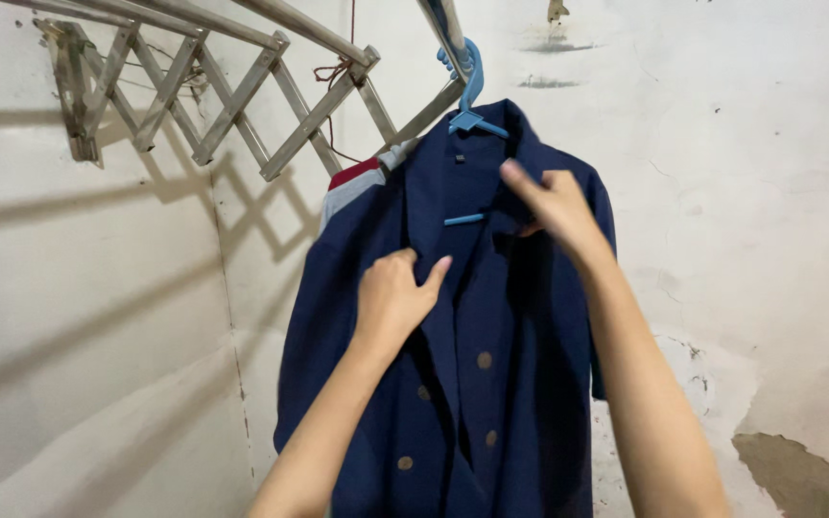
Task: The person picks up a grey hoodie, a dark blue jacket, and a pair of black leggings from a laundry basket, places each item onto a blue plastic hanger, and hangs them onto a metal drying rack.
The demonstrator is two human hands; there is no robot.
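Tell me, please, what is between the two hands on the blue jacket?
In the head view, between the left hand and the right hand lies the open front of the blue jacket, with the blue hanger bar showing.

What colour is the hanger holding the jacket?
Light blue hanger, under the navy jacket; seen in the head view.

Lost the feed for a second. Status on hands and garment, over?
Left hand gripping the navy shirt front edge. Right hand pinching the collar. Shirt on blue hanger, hung from wall drying rack. Another garment crowds behind.

A folding metal drying rack (184,86) is fixed to a cracked, stained white wall (741,192).
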